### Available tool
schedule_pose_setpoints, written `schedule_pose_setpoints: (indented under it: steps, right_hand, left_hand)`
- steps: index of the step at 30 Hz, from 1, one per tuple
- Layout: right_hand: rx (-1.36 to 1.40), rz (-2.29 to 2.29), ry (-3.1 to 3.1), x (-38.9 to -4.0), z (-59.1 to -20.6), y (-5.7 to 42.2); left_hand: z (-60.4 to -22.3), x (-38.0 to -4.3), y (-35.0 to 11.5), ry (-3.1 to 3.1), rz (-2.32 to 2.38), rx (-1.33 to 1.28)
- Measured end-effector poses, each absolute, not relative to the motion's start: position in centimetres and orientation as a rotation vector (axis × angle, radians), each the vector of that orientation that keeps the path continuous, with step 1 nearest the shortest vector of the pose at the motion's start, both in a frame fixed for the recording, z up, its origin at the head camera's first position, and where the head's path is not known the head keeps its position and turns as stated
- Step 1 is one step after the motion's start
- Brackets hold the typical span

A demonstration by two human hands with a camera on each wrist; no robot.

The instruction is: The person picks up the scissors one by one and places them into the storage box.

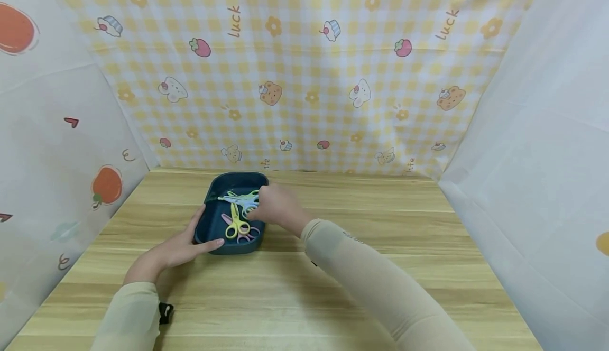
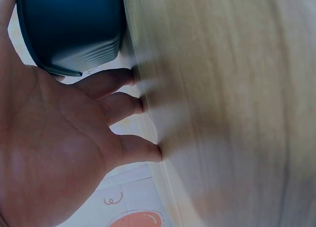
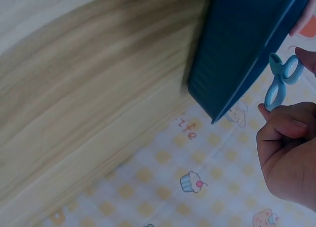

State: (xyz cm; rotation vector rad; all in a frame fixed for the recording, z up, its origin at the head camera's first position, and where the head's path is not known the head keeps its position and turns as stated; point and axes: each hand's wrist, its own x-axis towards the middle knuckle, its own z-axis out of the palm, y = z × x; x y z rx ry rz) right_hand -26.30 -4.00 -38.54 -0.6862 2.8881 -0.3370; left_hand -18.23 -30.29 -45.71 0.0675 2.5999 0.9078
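Note:
A dark blue rectangular tray stands on the table with several small scissors in it. My left hand lies at its near left corner, thumb over the front rim and index finger along the left side. Its other fingers are extended, their tips at the tabletop. Over the tray's right side my right hand pinches the handle loops of light blue scissors. Green scissors show behind the blue ones. Yellow scissors lie across pink-purple scissors in the near right part of the tray.
The wood-grain table ends at a yellow checked cloth behind the tray. White sheets hang along the left and right sides.

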Motion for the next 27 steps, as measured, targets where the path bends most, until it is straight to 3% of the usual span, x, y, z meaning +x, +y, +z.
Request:
schedule_pose_setpoints:
  steps: [12,27]
  right_hand:
    - [-0.565,-0.366,2.839,-26.0,-40.1,-5.1]
    - [-0.627,-0.360,2.863,-26.2,-41.9,-5.2]
  left_hand:
    - [-45.7,-18.2,-30.3,2.604,0.905,0.063]
    - [-45.7,-18.2,-30.3,2.586,0.925,0.061]
